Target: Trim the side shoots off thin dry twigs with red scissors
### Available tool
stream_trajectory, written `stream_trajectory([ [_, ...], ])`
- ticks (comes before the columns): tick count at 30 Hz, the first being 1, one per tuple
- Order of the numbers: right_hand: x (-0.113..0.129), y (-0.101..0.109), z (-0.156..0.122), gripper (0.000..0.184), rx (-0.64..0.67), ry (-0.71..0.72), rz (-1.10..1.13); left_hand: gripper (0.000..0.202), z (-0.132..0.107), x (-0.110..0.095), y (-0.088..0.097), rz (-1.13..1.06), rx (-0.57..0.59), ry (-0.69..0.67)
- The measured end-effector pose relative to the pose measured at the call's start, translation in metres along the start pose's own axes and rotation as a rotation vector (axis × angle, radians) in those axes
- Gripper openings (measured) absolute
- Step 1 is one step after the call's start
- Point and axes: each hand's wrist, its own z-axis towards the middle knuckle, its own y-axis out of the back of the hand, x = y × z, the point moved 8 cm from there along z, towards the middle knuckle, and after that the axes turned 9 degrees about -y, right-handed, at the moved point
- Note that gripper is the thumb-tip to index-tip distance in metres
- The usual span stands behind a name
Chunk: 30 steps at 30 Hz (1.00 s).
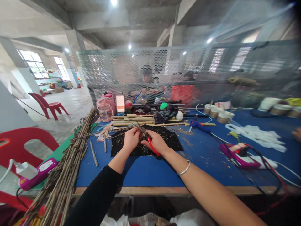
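Observation:
My left hand (132, 138) is closed in a pinch on a thin dry twig (117, 129), which reaches out to the left. Beside it, my right hand (155, 142) grips red-handled scissors (154, 147), their metal blades pointing up and left past my left fingertips. Both hands are over a black cloth (172, 141) strewn with small pale plant bits. Left of the cloth lie two short cut sticks (93, 153). A long bundle of dry stalks (68, 166) runs along the table's left edge.
Bamboo sticks (127, 119), a pink jug (105, 108) and balls lie along the perforated metal screen (101, 69) at the back. On the right are a glue gun (199, 126), white plastic (256, 136), and a purple power strip (244, 160) with cables. Red chairs (47, 105) stand left.

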Motion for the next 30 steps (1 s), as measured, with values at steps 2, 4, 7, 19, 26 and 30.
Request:
stream_trajectory([
  [2,0.003,0.001,0.0,0.041,0.001,0.011,0.001,0.023,0.0,0.0,0.001,0.004,-0.009,-0.012],
  [4,0.004,0.002,-0.001,0.039,0.009,0.01,-0.004,0.023,0.001,0.002,0.002,0.019,-0.009,-0.02],
  [7,0.001,0.001,-0.002,0.038,0.035,-0.037,-0.017,0.023,0.002,0.007,0.003,0.023,0.007,-0.005],
  [19,-0.009,-0.001,-0.002,0.038,0.064,-0.13,-0.117,0.026,0.004,0.013,0.005,0.191,0.074,-0.012],
  [26,-0.005,0.014,-0.001,0.043,0.0,-0.113,-0.132,0.025,0.018,0.035,0.046,0.414,-0.011,0.055],
  [30,-0.012,0.018,0.001,0.044,-0.022,-0.146,-0.012,0.028,0.023,0.054,0.087,0.625,-0.083,0.153],
])
